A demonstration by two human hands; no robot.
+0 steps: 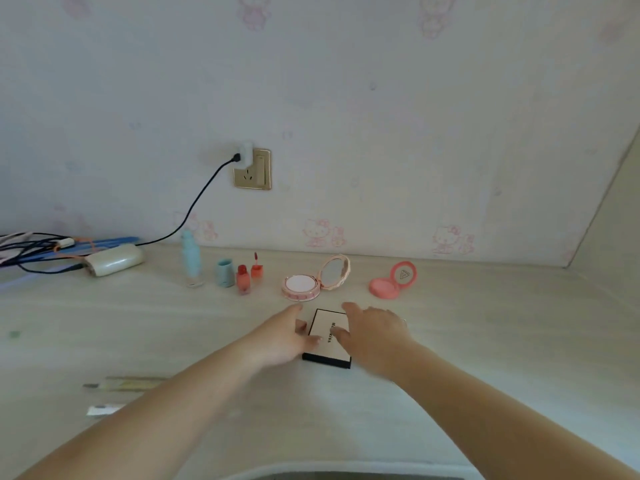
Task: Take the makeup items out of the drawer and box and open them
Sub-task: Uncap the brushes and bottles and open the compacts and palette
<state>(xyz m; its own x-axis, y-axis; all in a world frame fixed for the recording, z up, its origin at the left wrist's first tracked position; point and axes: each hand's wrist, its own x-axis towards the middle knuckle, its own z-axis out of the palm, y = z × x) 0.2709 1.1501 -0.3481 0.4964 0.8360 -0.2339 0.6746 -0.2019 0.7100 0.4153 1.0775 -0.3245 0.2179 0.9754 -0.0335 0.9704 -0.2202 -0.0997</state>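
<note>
A flat black makeup palette (pixel 328 341) with a white lettered lid lies closed on the pale desk (pixel 485 341). My left hand (pixel 285 336) holds its left edge with the thumb on the lid. My right hand (pixel 375 332) holds its right side, thumb on top as well. Behind it stand an open pink cushion compact (pixel 310 282) with its mirror up and an open coral blush compact (pixel 393 280). Farther left are a red lip gloss bottle (pixel 243 279), its wand cap (pixel 256 268), a blue cap (pixel 225 272) and a pale blue bottle (pixel 192 259).
A cream charger pack (pixel 114 259) and a tangle of cables (pixel 38 249) lie at the back left, with a lead plugged into the wall socket (pixel 252 169). Two slim pencil-like items (pixel 131 382) lie at the front left. The wall closes off the back and right.
</note>
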